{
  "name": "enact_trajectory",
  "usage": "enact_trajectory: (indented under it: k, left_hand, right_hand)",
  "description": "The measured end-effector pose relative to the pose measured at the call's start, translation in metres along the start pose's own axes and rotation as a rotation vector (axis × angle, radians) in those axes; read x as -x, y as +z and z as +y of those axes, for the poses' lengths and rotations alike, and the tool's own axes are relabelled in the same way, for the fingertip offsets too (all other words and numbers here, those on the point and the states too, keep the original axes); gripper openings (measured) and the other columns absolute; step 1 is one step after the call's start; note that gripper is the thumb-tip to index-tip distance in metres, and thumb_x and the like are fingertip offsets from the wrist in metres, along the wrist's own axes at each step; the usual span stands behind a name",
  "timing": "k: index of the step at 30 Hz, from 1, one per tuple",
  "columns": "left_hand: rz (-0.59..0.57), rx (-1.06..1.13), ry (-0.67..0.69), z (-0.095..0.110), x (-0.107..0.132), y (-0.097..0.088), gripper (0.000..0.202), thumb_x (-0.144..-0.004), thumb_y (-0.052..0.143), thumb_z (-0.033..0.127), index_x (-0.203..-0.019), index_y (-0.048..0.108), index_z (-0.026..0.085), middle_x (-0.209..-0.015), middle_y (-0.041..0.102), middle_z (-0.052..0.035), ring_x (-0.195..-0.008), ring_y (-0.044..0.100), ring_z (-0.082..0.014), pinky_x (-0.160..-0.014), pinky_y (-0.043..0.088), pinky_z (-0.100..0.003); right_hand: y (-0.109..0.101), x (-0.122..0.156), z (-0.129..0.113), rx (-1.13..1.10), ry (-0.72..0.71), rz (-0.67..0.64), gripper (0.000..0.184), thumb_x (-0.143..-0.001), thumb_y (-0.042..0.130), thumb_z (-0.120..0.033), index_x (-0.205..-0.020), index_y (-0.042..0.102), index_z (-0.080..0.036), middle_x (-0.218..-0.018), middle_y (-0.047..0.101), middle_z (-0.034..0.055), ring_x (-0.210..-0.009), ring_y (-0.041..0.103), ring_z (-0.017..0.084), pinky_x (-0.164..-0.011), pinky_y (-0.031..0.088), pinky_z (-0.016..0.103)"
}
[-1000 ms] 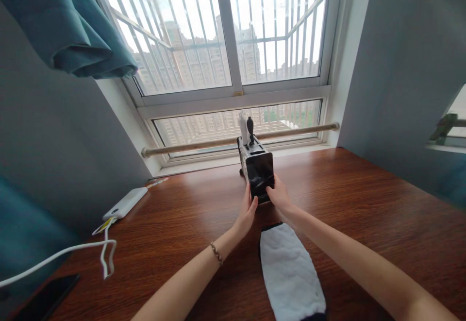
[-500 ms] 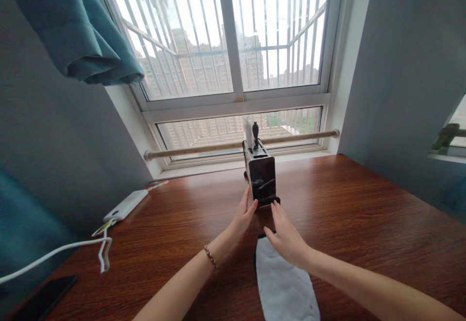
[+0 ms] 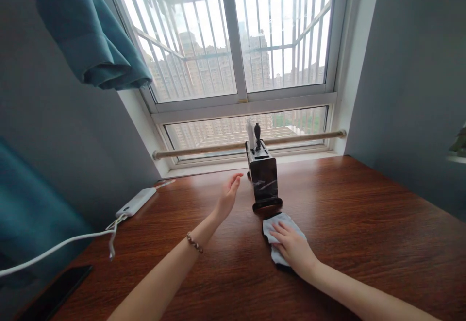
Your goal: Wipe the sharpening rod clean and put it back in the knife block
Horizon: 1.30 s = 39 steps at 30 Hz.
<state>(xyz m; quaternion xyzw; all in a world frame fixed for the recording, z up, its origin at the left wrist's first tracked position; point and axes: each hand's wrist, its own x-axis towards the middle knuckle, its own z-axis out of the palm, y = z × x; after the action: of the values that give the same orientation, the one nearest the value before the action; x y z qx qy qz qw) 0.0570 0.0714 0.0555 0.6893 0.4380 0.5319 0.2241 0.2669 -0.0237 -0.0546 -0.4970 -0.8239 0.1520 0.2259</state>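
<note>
"A barred window [image 3: 198, 63] fills the wall beyond, and a brown wooden table [image 3: 364, 224] runs up to it. What has your right hand [image 3: 293, 248] got?"

"A pale cloth [image 3: 274, 223] with dark edging, bunched on the table. My palm faces down on it, the fingers loosely spread over the top and not closed around it."

"And your left hand [image 3: 228, 197]?"

"Nothing in it. Its fingers are stretched out close together, pointing toward the far edge of the table. I have a bracelet [image 3: 194, 242] at that wrist."

"Is it touching the black holder [image 3: 265, 179]?"

"No, my fingertips stop just short of its left side. It stands upright toward the middle of the far edge, just beyond the cloth. A white piece [image 3: 250, 136] and a black handle [image 3: 257, 131] stick up from its top."

"What lies farther out?"

"By the left edge, near the far left corner, a white flat device [image 3: 136, 202] with a white cable [image 3: 58, 249]. Lower along that edge lies a dark slab [image 3: 54, 292], like a phone. Past the far edge a pole [image 3: 309, 137] crosses the window, and a blue curtain [image 3: 105, 44] hangs at its left."
</note>
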Motion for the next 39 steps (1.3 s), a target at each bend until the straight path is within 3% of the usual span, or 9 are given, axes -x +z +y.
enact_trajectory:
  k: [5, 7, 9, 14, 20, 25, 30, 36, 39]
  left_hand:
    - [0.019, -0.219, 0.089, 0.035, -0.053, -0.006, 0.033, -0.083, 0.044, 0.043, -0.088, 0.060, 0.016, -0.080, 0.068, -0.0067, -0.077, 0.063, -0.0184, -0.068, 0.047, -0.028]
    - [0.002, -0.353, 0.119, 0.050, -0.081, 0.000, 0.031, -0.082, 0.045, 0.043, -0.079, 0.062, 0.017, -0.066, 0.065, -0.0034, -0.064, 0.062, -0.0174, -0.065, 0.046, -0.028]
    - [-0.007, -0.496, 0.145, 0.065, -0.109, 0.009, 0.032, -0.081, 0.047, 0.045, -0.073, 0.063, 0.018, -0.060, 0.063, -0.0034, -0.064, 0.061, -0.0198, -0.067, 0.045, -0.031]
    - [0.022, -0.781, 0.174, 0.095, -0.164, 0.037, 0.040, -0.076, 0.057, 0.041, -0.108, 0.057, 0.017, -0.089, 0.066, -0.0126, -0.091, 0.059, -0.0293, -0.077, 0.042, -0.039]
    - [-0.091, -0.932, 0.096, 0.103, -0.198, 0.053, 0.031, -0.062, 0.072, 0.034, -0.083, 0.065, 0.013, -0.083, 0.066, -0.0151, -0.084, 0.061, -0.0296, -0.070, 0.046, -0.036]
    - [-0.081, -0.913, 0.081, 0.097, -0.207, 0.051, 0.025, -0.056, 0.076, 0.030, -0.074, 0.065, 0.016, -0.071, 0.066, -0.0097, -0.076, 0.062, -0.0271, -0.064, 0.046, -0.034]
    - [0.013, -0.778, 0.097, 0.093, -0.217, 0.046, 0.021, -0.062, 0.071, 0.036, -0.072, 0.066, 0.019, -0.053, 0.061, -0.0022, -0.062, 0.061, -0.0210, -0.060, 0.045, -0.030]
    - [0.225, -0.535, 0.165, 0.109, -0.245, 0.034, 0.039, -0.061, 0.073, 0.039, -0.091, 0.066, 0.014, -0.082, 0.066, -0.0072, -0.079, 0.062, -0.0227, -0.070, 0.045, -0.032]
    - [0.263, -0.397, 0.203, 0.124, -0.260, 0.028, 0.039, -0.067, 0.070, 0.036, -0.096, 0.063, 0.012, -0.087, 0.066, -0.0069, -0.082, 0.062, -0.0203, -0.073, 0.047, -0.031]
  right_hand:
    - [-0.004, 0.000, 0.011, -0.025, 0.009, 0.039, 0.032, -0.089, 0.042, -0.024, -0.115, 0.059, -0.023, -0.128, 0.050, 0.0027, -0.125, 0.036, 0.023, -0.103, 0.032, 0.037]
    - [-0.003, 0.002, 0.010, -0.025, 0.007, 0.047, 0.032, -0.087, 0.043, -0.024, -0.115, 0.059, -0.021, -0.129, 0.049, 0.0036, -0.125, 0.036, 0.024, -0.103, 0.032, 0.038]
    - [-0.002, 0.005, 0.009, -0.021, 0.006, 0.052, 0.033, -0.086, 0.045, -0.023, -0.115, 0.059, -0.019, -0.129, 0.049, 0.0052, -0.125, 0.036, 0.025, -0.103, 0.032, 0.038]
    - [0.000, 0.007, 0.010, -0.012, 0.000, 0.054, 0.035, -0.084, 0.047, -0.022, -0.117, 0.058, -0.018, -0.129, 0.049, 0.0065, -0.124, 0.037, 0.027, -0.103, 0.032, 0.039]
    - [-0.001, 0.008, 0.009, -0.014, 0.000, 0.071, 0.034, -0.084, 0.048, -0.022, -0.116, 0.059, -0.018, -0.128, 0.050, 0.0059, -0.123, 0.037, 0.026, -0.103, 0.032, 0.037]
    - [-0.002, 0.007, 0.009, -0.021, 0.002, 0.080, 0.035, -0.082, 0.049, -0.019, -0.116, 0.059, -0.018, -0.129, 0.049, 0.0061, -0.123, 0.037, 0.026, -0.103, 0.031, 0.037]
    - [-0.002, 0.007, 0.008, -0.023, 0.006, 0.079, 0.037, -0.080, 0.050, -0.016, -0.116, 0.059, -0.017, -0.128, 0.049, 0.0061, -0.122, 0.038, 0.027, -0.103, 0.032, 0.038]
    - [-0.004, 0.007, 0.005, -0.043, 0.017, 0.083, 0.037, -0.080, 0.049, -0.013, -0.115, 0.060, -0.016, -0.128, 0.050, 0.0063, -0.123, 0.038, 0.027, -0.103, 0.031, 0.038]
    - [-0.005, 0.006, 0.004, -0.076, 0.020, 0.081, 0.035, -0.080, 0.050, -0.015, -0.114, 0.060, -0.015, -0.128, 0.050, 0.0076, -0.122, 0.038, 0.028, -0.103, 0.031, 0.038]
